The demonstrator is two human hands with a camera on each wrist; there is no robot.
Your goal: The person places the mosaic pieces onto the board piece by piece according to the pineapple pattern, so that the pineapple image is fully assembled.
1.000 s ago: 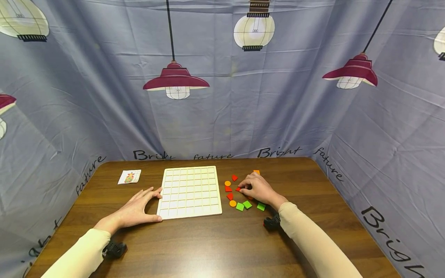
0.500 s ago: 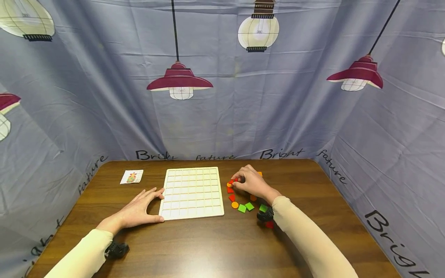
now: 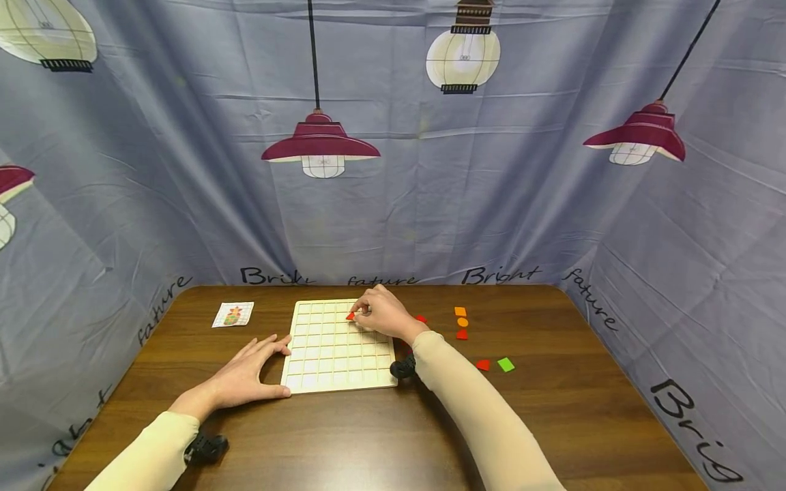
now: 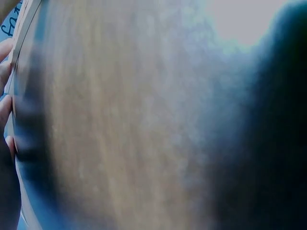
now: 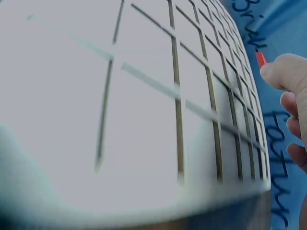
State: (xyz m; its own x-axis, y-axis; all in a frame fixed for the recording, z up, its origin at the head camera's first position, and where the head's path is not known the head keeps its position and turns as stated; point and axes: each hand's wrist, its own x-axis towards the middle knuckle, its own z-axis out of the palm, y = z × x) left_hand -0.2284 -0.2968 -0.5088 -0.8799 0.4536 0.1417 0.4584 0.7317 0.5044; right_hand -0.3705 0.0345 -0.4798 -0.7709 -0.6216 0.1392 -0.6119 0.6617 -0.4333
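My right hand [image 3: 385, 315] pinches a small red flat piece [image 3: 351, 316] between thumb and fingertips, over the far part of the pale gridded board [image 3: 331, 365]. In the right wrist view the same red piece [image 5: 261, 59] sticks out past the thumb, with the board's grid lines filling the left side. My left hand [image 3: 242, 375] is spread at the board's left side, thumb at the near corner and fingertips along the edge. Its fingers [image 4: 5, 112] show at the far left of the left wrist view, which is mostly blurred brown.
Right of the board lie an orange square [image 3: 460, 311], an orange disc [image 3: 463, 322], a red piece [image 3: 462, 335], another red piece [image 3: 483, 365] and a green square [image 3: 506, 365]. My right forearm hides other pieces. A card with a pineapple picture [image 3: 233, 314] lies at the back left.
My right hand has moved left from the loose pieces to above the board, carrying a red piece. The left hand stays at the board's edge.
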